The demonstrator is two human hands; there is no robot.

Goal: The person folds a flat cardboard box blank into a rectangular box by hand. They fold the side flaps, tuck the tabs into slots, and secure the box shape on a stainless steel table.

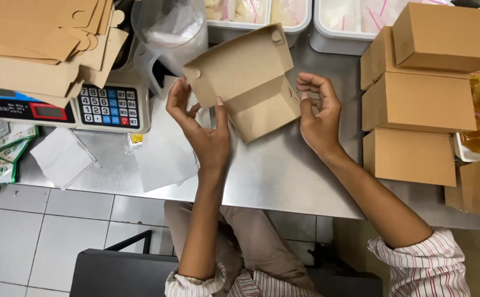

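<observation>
Your left hand grips the half-folded brown cardboard box, thumb on its front panel. The box sits between both hands above the steel table, long axis running upper left to lower right. Your right hand hangs open, fingers curled, just beside the box's right end. 2 white tubs behind hold bagged food.

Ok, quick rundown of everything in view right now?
half-folded box: 1, brown, between both hands
finished boxes: about 4 stacked plus more at right edge, brown
flat box blanks: pile, brown, top left
weighing scale: 1, white, under the blanks
paper sheets: several, white, on the steel table
plastic jug: 1, clear, top centre
tubs: 2, white, top
left hand: grips box
right hand: fingers at box edge
</observation>
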